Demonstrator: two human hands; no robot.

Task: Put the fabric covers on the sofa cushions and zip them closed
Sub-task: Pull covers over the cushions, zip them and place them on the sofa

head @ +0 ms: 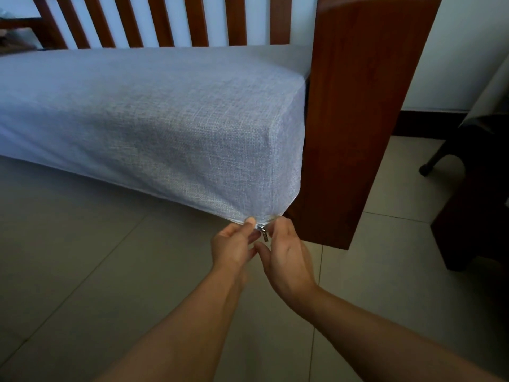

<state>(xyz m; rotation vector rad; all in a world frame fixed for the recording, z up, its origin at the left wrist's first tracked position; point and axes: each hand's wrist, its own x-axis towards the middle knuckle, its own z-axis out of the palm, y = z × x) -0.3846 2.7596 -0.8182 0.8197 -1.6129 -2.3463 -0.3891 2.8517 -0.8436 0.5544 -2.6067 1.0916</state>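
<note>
The zipper pull [264, 232] hangs at the cover [165, 128] hem's lower corner, directly between both grips. The left hand [234, 245] pinches the hem beside it; the right hand [286, 257] is nearer, fingers curled at the hem, contact unclear. The zipper line runs left from the grips.

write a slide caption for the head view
Both hands, left hand and right hand, pinch the grey woven fabric cover around its small metal zipper pull beside the wooden sofa arm.

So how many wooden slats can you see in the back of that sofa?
7 reddish-brown wooden back slats show in a row behind the grey fabric-covered cushion, from the top left corner across to the wide wooden side panel; more may lie outside the picture on the left.
</note>
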